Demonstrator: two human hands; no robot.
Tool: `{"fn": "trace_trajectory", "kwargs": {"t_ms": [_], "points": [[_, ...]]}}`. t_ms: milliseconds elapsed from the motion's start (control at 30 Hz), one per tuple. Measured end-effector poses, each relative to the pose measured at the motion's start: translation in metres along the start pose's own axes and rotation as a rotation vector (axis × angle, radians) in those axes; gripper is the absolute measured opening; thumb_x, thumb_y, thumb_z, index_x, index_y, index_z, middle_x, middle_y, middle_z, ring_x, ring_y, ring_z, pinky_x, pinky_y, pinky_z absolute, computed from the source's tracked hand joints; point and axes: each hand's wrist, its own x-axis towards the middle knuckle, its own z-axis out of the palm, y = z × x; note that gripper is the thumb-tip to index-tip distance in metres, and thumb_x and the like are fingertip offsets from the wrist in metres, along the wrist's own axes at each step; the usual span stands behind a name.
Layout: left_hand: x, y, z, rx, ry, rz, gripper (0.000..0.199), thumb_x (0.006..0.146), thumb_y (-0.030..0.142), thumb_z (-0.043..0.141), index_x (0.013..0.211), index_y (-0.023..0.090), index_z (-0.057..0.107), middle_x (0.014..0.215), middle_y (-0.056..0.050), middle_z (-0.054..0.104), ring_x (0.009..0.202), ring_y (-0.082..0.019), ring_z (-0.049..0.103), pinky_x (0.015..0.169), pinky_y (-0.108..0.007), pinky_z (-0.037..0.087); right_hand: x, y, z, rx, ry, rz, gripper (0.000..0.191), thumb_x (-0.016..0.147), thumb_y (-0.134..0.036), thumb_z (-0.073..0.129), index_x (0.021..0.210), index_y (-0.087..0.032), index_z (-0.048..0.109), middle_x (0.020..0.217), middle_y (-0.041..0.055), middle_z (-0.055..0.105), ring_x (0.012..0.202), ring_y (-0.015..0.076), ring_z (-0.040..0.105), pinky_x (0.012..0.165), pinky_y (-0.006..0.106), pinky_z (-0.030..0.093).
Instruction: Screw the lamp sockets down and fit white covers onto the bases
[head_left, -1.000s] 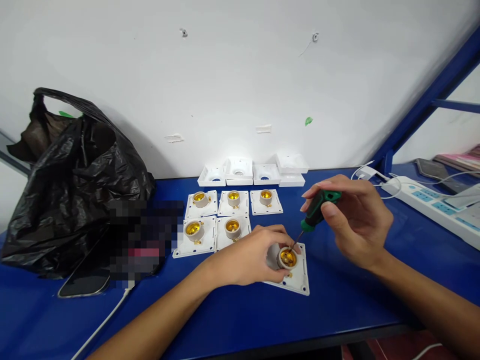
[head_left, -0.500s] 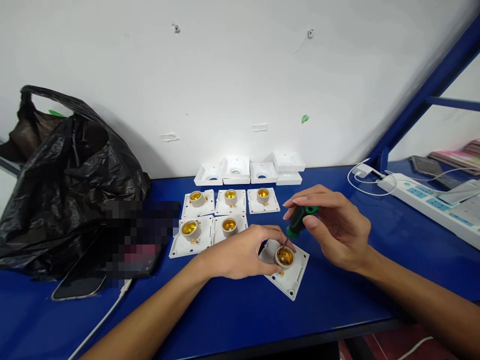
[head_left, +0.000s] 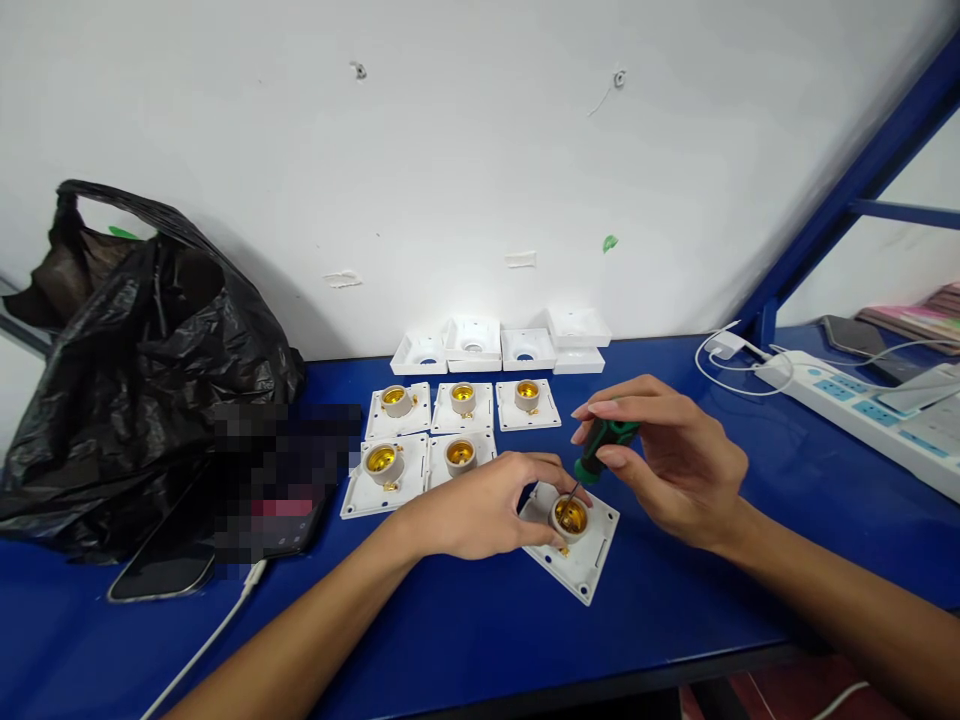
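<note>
Head view, left hand [head_left: 480, 510] gripping lamp socket plate [head_left: 581, 550], right hand [head_left: 667, 460] closed around green screwdriver [head_left: 600, 447], tip inside socket

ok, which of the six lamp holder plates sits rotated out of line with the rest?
The lamp holder plate under the left hand, with the screwdriver tip in its socket. It sits diamond-wise; the other five lie square in a grid.

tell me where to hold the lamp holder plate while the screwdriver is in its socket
Grip the lamp holder plate around its raised socket from the left, as the left hand does: the screwdriver in the right hand enters from the upper right, so that side stays free.
</note>
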Motion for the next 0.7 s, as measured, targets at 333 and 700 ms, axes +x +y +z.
{"fn": "trace_trajectory", "kwargs": {"t_ms": [333,700], "points": [[0.000,0.002,0.000,0.063,0.007,-0.020,0.033,0.085,0.023,0.079,0.117,0.024,0.074,0.121,-0.004,0.071,0.108,-0.022,0.066,0.094,-0.032,0.050,-0.001,-0.005,0.011,-0.181,0.186,0.023,0.047,0.078,-0.017,0.088,0.120,-0.030,0.073,0.084,0.0016,0.068,0.069,0.0181,0.061,0.050,0.033,0.055],[-0.003,0.000,-0.001,0.077,0.016,-0.002,0.027,0.086,0.028,0.078,0.112,0.023,0.074,0.117,-0.004,0.071,0.104,-0.023,0.066,0.090,-0.032,0.051,0.005,-0.013,0.005,0.172,-0.223,0.198,0.046,0.103,-0.020,0.057,0.148,-0.029,0.053,0.121,0.0095,0.072,0.103,0.0219,0.070,0.080,0.039,0.061]]}}
